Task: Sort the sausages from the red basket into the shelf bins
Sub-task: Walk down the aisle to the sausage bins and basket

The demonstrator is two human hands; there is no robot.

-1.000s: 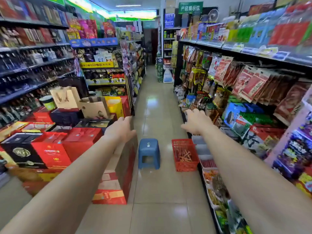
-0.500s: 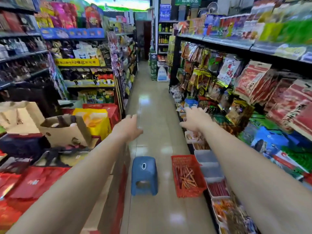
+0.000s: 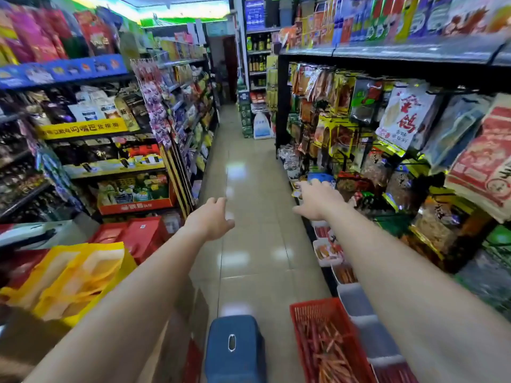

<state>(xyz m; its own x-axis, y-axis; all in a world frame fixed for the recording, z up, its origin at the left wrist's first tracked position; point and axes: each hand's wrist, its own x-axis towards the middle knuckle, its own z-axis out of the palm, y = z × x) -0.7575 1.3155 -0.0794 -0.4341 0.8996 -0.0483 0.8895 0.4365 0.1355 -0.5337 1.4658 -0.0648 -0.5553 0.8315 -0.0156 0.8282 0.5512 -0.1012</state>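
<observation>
A red basket [image 3: 301,322] stands on the aisle floor at the bottom right, holding several thin orange-red sausages [image 3: 329,352]. Beside it, along the foot of the right shelf, runs a row of white shelf bins [image 3: 356,302]; some hold red or orange snacks, two near the basket look bare. My left hand [image 3: 211,218] stretches forward over the aisle, fingers relaxed, holding nothing. My right hand [image 3: 318,199] reaches forward near the right shelf's lower edge, fingers loosely spread and empty.
A blue plastic stool [image 3: 235,346] stands just left of the basket. Yellow bags [image 3: 72,275] and red gift boxes [image 3: 141,236] crowd the left side. Packed shelves line both sides of a tiled aisle [image 3: 249,175] running ahead.
The view has moved forward down the aisle. The stool and red basket have slid to the bottom of the frame. Both arms stay stretched out, hands empty.
</observation>
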